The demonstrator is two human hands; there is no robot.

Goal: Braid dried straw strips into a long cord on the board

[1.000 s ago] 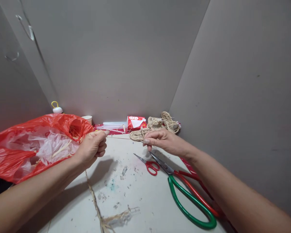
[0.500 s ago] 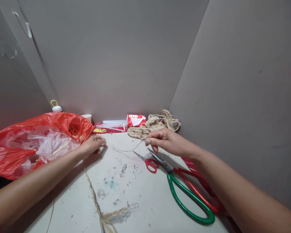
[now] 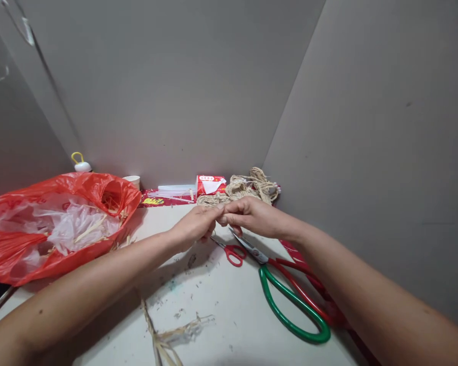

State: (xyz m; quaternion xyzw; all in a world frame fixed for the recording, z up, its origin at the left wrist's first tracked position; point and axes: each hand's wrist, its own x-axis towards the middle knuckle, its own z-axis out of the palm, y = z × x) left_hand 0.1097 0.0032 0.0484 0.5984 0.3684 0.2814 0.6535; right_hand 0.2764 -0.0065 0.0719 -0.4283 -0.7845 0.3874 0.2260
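My left hand (image 3: 196,226) meets my right hand (image 3: 248,216) above the far part of the white table (image 3: 229,305), fingertips touching. The fingers of both hands are closed in a pinch. The thin strand my right hand held a moment ago is hidden among the fingers, and what my left hand pinches does not show. Just below them lie small red-handled scissors (image 3: 235,255) and large scissors (image 3: 293,305) with green and red handles. A braided straw piece (image 3: 158,336) with loose ends rests at the near side, partly under my left forearm.
At left sits a red plastic bag (image 3: 125,203) holding straw and clear plastic. Along the back wall stand a paper cup (image 3: 133,180), clear sticks (image 3: 175,190), a red tissue pack (image 3: 209,185) and coiled twine (image 3: 238,188). Grey panels rise at the back and right.
My left hand has moved right, from beside the red bag to my right hand's fingertips. The strand that hung from my right hand is now out of sight. The view has shifted slightly.
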